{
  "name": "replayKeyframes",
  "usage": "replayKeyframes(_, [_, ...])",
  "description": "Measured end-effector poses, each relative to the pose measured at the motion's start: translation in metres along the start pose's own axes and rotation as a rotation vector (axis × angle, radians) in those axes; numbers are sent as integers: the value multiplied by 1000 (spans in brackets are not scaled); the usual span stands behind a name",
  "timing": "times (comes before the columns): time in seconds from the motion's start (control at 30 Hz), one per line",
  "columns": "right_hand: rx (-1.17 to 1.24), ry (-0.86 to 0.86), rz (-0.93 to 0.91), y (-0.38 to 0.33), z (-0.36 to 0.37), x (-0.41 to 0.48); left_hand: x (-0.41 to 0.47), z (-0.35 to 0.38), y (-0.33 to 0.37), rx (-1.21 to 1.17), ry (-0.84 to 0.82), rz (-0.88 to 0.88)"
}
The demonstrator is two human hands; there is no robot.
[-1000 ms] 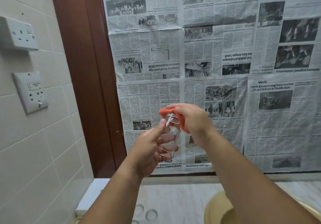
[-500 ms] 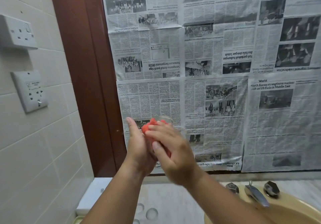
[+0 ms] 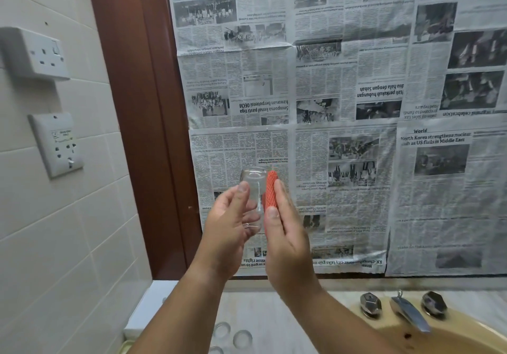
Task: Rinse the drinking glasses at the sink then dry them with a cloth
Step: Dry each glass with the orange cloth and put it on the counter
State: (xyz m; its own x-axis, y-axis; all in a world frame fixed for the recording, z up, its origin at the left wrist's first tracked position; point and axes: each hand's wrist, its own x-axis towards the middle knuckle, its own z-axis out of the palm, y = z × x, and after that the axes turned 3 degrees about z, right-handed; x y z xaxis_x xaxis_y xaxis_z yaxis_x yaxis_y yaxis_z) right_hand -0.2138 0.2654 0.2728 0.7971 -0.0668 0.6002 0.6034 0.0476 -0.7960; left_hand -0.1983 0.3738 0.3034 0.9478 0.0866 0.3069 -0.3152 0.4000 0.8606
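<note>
— Newsprint sheets (image 3: 343, 101) fill the background. What lies around them?

— Fig. 1, largest first. Tiled wall (image 3: 68, 230) at left, carrying two sockets (image 3: 41, 54). Brown wooden frame (image 3: 137, 106) between the tiles and the paper. Beige sink (image 3: 466, 340) at lower right, with the tap (image 3: 410, 312) and a knob on either side of it at the back rim. Pale counter (image 3: 274, 320) left of the sink, with clear spare glasses (image 3: 241, 338) standing at the bottom edge.

— And your hands?

— Both are up in front of the paper, well above the counter. My left hand (image 3: 230, 227) is curled round the drinking glass (image 3: 253, 191), thumb on the near side and fingers wrapped behind. My right hand (image 3: 285, 241) stands upright, fingers straight and together. Its thumb and fingers pinch the orange cloth (image 3: 271, 189) between them, and the cloth lies flat against the right side of the glass.

— Where is the glass, then?

— In the air between my two hands, gripped on the left and touched by the cloth on the right. Whether it is wet, I cannot tell.
</note>
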Motion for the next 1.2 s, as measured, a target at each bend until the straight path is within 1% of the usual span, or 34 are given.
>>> replayKeyframes(0.03, [-26,-5,-36,-1,-1,-2,-1,-1,1,29,10,14])
replayKeyframes(0.1, [-28,-19,-32,-9,-5,12,-6,0,1,107,-19,16])
replayKeyframes(0.17, [36,-22,30,-19,-7,33,-10,6,2,111,-37,-11])
replayKeyframes(0.23, [59,-27,15,-26,-7,42,-13,12,7,100,-27,-35])
replayKeyframes(0.3, [21,-37,-9,-25,-3,31,-15,14,11,113,-35,-9])
replayKeyframes(0.4, [55,-59,5,-14,3,4,-18,13,15,142,-19,86])
replayKeyframes(0.47, [104,-51,15,-15,1,6,-20,11,15,172,-1,85])
replayKeyframes(0.6, [281,17,153,-26,-2,37,-22,15,13,219,-30,39])
replayKeyframes(0.7, [382,-43,174,-25,0,39,-25,16,14,287,-66,100])
replayKeyframes(0.8, [447,-59,287,-19,1,41,-24,12,13,307,-71,141])
replayKeyframes(0.93, [405,-68,458,-13,6,43,-19,7,14,295,-72,166])
replayKeyframes(1.03, [286,-116,573,-12,8,39,-18,2,15,237,-69,88])
replayKeyframes(1.2, [266,-210,735,-10,9,18,-17,-10,13,92,-22,-50])
